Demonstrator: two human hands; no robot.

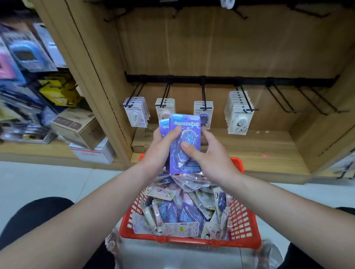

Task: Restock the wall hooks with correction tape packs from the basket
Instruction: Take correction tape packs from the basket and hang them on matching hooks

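Purple packs [184,142] with white lettering; red lattice basket [242,221]; black hooks [203,95]; tan wood wall [216,45].

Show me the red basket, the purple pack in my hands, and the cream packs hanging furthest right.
red basket [189,240]: head view, on its near rim.
purple pack [189,134]: head view, on its clear blister.
cream packs [240,120]: head view, on the front pack's card.

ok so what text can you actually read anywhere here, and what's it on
"Campus", then characters too blurred to read: top of the front held purple pack
"Campus", upside down: lower end of the held packs
"Campus", faint: front cream pack on a hook
"SIGN", partly hidden: cardboard box under the hooks
Too small or blurred: other hanging packs, packs in the basket, goods on left shelves
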